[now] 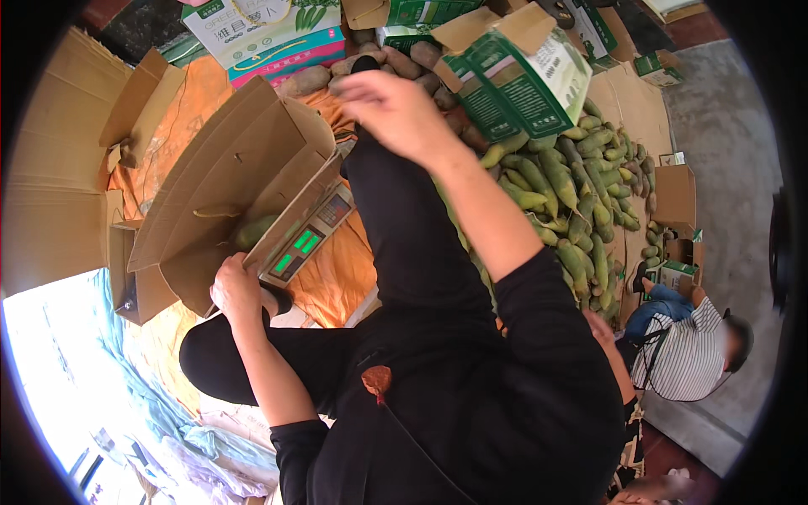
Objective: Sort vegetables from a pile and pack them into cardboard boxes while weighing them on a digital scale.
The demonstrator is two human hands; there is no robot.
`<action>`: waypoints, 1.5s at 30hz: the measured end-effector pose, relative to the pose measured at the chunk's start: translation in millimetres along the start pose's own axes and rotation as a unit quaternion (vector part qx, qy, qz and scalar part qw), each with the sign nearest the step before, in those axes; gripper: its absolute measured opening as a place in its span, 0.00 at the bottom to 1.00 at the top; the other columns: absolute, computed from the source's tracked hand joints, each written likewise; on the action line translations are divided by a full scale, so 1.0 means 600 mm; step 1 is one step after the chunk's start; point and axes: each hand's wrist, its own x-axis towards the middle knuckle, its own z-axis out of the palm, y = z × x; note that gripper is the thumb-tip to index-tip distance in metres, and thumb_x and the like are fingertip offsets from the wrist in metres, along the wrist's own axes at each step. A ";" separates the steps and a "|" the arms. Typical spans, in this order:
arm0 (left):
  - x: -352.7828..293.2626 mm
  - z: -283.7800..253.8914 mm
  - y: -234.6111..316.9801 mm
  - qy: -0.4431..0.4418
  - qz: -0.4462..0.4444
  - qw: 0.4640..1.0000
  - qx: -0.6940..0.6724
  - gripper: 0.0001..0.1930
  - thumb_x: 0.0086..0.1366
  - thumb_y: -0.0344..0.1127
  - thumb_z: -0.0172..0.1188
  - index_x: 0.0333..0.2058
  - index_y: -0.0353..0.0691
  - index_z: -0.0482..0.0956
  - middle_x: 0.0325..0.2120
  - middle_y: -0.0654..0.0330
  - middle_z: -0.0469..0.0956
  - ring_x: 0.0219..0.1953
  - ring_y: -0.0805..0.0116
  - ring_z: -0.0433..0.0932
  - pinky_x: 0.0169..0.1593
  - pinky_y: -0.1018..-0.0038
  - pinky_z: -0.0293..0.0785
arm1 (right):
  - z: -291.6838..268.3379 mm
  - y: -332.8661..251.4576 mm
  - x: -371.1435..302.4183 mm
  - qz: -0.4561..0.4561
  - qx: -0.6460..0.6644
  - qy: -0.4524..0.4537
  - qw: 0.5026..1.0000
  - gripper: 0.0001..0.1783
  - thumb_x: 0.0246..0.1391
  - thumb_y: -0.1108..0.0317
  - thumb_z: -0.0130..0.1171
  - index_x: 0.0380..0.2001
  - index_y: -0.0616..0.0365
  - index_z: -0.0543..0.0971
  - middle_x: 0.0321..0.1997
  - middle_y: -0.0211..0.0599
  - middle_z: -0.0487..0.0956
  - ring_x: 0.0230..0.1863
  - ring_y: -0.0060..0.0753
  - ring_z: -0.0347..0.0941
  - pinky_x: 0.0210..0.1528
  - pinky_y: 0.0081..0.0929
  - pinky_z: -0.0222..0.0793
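Observation:
An open cardboard box (194, 181) stands tilted on a digital scale (296, 252) whose display glows green. Inside the box lies a green radish (254, 229), partly in shadow. At the box's near rim, my left hand (236, 288) is closed on the cardboard edge. My right hand (391, 114) is in the air above my raised knee, slightly blurred, with its fingers stretched toward the left and nothing visible in them. A large heap of green radishes (560, 185) is on my right.
A green-and-white carton (522, 80) with open flaps rests on the heap's far end. Brownish root vegetables (307, 82) lie beyond my knee, near a printed white-and-green box (261, 34). Orange sheeting (337, 273) covers the floor. A person in a striped shirt (686, 362) is at the right.

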 end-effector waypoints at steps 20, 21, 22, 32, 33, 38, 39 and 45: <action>0.000 0.005 -0.005 -0.004 -0.007 1.000 -0.013 0.11 0.52 0.35 0.61 0.35 0.41 0.81 0.32 0.54 0.79 0.38 0.53 0.78 0.41 0.61 0.72 | 0.009 0.369 -0.396 0.497 -0.237 -0.133 0.824 0.37 0.44 0.49 0.63 0.52 0.65 0.71 0.49 0.57 0.76 0.54 0.53 0.71 0.56 0.38 0.65; 0.000 0.002 -0.004 -0.004 -0.009 1.000 -0.006 0.11 0.52 0.35 0.60 0.35 0.42 0.81 0.32 0.55 0.79 0.38 0.54 0.78 0.41 0.60 0.72 | 0.015 0.373 -0.395 0.492 -0.237 -0.139 0.826 0.37 0.44 0.49 0.63 0.52 0.65 0.71 0.49 0.57 0.76 0.54 0.53 0.71 0.56 0.38 0.65; -0.002 0.001 -0.003 0.000 -0.018 1.000 -0.003 0.11 0.52 0.35 0.60 0.35 0.42 0.81 0.32 0.55 0.79 0.38 0.54 0.78 0.41 0.60 0.72 | 0.020 0.383 -0.396 0.478 -0.241 -0.104 0.838 0.36 0.44 0.51 0.62 0.52 0.64 0.71 0.49 0.59 0.76 0.54 0.54 0.71 0.56 0.40 0.65; 0.018 0.016 0.025 -0.034 -0.017 0.999 -0.014 0.09 0.53 0.32 0.59 0.34 0.49 0.82 0.33 0.62 0.79 0.41 0.61 0.77 0.47 0.60 0.69 | -0.025 0.619 -0.527 0.464 -0.101 0.089 0.876 0.31 0.42 0.59 0.66 0.47 0.64 0.71 0.44 0.56 0.77 0.49 0.55 0.73 0.50 0.42 0.69; 0.024 0.021 0.032 -0.033 0.001 0.999 -0.017 0.09 0.54 0.32 0.59 0.34 0.48 0.82 0.33 0.62 0.79 0.42 0.61 0.77 0.47 0.60 0.69 | -0.040 0.623 -0.532 0.477 -0.124 0.124 0.861 0.29 0.41 0.62 0.68 0.46 0.64 0.71 0.43 0.53 0.78 0.47 0.52 0.75 0.48 0.40 0.70; -0.012 -0.006 -0.001 -0.021 -0.038 0.999 0.007 0.10 0.53 0.31 0.58 0.35 0.48 0.82 0.33 0.60 0.79 0.41 0.61 0.77 0.47 0.59 0.69 | -0.057 0.303 -0.291 0.340 0.004 0.113 0.934 0.28 0.37 0.74 0.69 0.45 0.63 0.71 0.40 0.39 0.78 0.42 0.32 0.74 0.45 0.30 0.70; -0.008 -0.004 0.002 -0.020 -0.033 0.999 0.001 0.10 0.53 0.31 0.58 0.35 0.48 0.82 0.33 0.60 0.79 0.41 0.61 0.77 0.47 0.59 0.69 | -0.076 0.277 -0.263 0.310 -0.004 0.120 0.943 0.29 0.38 0.74 0.68 0.47 0.64 0.70 0.41 0.39 0.78 0.43 0.32 0.74 0.46 0.29 0.70; -0.005 0.011 -0.002 0.018 -0.006 1.000 0.000 0.08 0.52 0.30 0.59 0.32 0.47 0.82 0.31 0.60 0.79 0.39 0.60 0.77 0.44 0.58 0.69 | -0.103 0.034 -0.080 0.078 -0.109 0.099 0.986 0.32 0.39 0.73 0.69 0.50 0.63 0.70 0.45 0.39 0.77 0.47 0.30 0.73 0.49 0.27 0.68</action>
